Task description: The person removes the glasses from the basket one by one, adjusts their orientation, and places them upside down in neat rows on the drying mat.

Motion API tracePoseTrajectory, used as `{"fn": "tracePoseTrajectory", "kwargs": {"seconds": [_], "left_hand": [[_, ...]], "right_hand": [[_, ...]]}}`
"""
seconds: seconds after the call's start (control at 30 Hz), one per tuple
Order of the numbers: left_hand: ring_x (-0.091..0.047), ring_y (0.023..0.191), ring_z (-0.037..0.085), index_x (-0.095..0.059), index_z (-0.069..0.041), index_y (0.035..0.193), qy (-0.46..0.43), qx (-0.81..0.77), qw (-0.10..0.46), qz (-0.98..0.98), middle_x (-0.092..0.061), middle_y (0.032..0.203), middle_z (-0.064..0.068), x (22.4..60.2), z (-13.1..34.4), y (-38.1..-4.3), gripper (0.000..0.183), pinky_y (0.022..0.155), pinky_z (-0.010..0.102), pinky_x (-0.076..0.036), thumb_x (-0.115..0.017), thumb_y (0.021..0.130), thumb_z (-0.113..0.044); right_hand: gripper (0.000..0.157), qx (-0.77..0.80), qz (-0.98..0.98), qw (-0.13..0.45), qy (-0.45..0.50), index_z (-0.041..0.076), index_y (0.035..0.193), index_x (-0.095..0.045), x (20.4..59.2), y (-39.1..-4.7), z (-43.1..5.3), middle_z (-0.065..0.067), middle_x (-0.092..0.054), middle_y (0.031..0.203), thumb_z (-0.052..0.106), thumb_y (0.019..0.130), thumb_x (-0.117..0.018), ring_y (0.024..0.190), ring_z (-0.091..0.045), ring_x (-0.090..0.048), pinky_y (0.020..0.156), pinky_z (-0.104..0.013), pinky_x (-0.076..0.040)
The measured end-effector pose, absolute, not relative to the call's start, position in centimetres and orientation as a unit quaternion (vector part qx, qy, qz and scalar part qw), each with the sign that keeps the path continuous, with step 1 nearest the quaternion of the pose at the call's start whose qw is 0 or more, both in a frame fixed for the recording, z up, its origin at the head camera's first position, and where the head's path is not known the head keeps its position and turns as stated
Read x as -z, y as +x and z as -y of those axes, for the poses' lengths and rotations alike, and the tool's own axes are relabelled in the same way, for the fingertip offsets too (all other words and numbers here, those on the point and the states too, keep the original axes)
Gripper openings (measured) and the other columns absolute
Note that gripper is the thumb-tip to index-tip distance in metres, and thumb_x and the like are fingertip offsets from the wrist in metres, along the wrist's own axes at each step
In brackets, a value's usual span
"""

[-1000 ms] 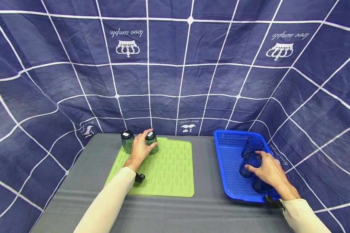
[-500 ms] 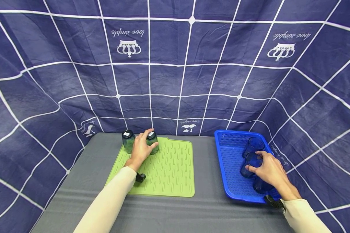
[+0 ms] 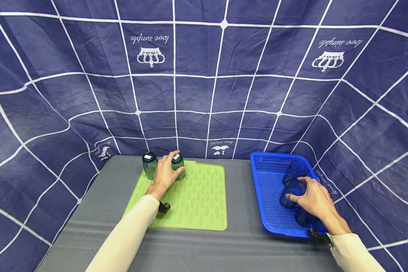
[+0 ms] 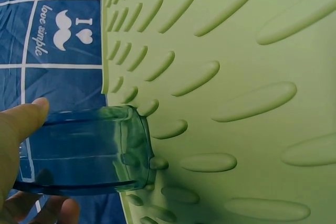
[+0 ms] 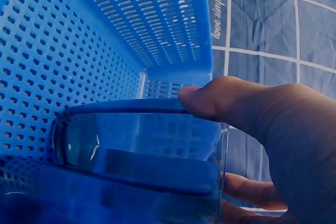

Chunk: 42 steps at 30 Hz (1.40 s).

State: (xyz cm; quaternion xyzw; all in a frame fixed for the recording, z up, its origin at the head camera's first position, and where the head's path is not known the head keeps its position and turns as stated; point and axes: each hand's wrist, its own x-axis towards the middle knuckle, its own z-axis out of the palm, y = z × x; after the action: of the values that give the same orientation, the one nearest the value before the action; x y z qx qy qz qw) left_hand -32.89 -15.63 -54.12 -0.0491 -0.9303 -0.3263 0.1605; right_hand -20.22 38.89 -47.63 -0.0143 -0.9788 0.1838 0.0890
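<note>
On the green ridged mat (image 3: 204, 196) two tinted drinking glasses stand upside down. My left hand (image 3: 164, 173) grips the right one (image 3: 178, 163) near its base, and the other glass (image 3: 149, 162) stands just left of that hand. In the left wrist view, the held glass (image 4: 86, 148) has its rim against the mat, thumb on one side and fingers on the other. Inside the blue basket (image 3: 266, 211), my right hand (image 3: 314, 198) holds an upright glass (image 5: 142, 135) near its open rim. One glass (image 3: 295, 169) sits behind it; another (image 3: 302, 216) is partly hidden under the hand.
A grey cloth (image 3: 239, 204) covers the table between mat and basket. Behind and at both sides hangs a blue curtain (image 3: 197, 94) with white grid lines. The basket's perforated wall (image 5: 152, 19) rises close to the right hand's glass.
Both hands keep their grips in place. The whole head view has shifted only very slightly.
</note>
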Motion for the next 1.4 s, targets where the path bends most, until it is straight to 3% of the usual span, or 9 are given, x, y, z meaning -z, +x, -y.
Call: {"fn": "tracePoseTrajectory", "kwargs": {"seconds": [0.67,1.13,1.4], "left_hand": [[-0.063,0.149,0.052,-0.050,-0.029,0.176,-0.037,0.339,0.134,0.930,-0.057,0.166,0.025,52.5,15.5,-31.8,0.083,0.112,0.071,-0.060,-0.091,0.104,-0.032],[-0.061,0.149,0.050,-0.056,-0.024,0.171,-0.057,0.325,0.189,0.925,-0.061,0.162,0.023,50.3,15.2,-30.7,0.079,0.119,0.072,-0.052,-0.092,0.102,-0.037],[-0.062,0.149,0.050,-0.060,-0.022,0.168,-0.079,0.319,0.215,0.920,-0.063,0.161,0.022,49.1,14.7,-29.5,0.075,0.118,0.071,-0.052,-0.092,0.102,-0.037]], "right_hand": [[0.092,-0.190,0.974,0.122,-0.010,-0.002,0.151,-0.066,46.0,-19.9,-37.0,-0.037,-0.071,0.146,0.051,0.084,-0.101,0.130,-0.068,-0.067,0.093,-0.080,-0.056],[0.089,-0.212,0.959,0.189,0.003,0.003,0.152,-0.068,44.3,-19.1,-35.1,-0.030,-0.075,0.142,0.047,0.083,-0.103,0.130,-0.061,-0.069,0.098,-0.078,-0.055],[0.083,-0.228,0.942,0.242,0.038,-0.002,0.146,-0.071,43.3,-18.8,-34.1,-0.029,-0.078,0.128,0.036,0.080,-0.104,0.113,-0.051,-0.074,0.096,-0.072,-0.054]]}}
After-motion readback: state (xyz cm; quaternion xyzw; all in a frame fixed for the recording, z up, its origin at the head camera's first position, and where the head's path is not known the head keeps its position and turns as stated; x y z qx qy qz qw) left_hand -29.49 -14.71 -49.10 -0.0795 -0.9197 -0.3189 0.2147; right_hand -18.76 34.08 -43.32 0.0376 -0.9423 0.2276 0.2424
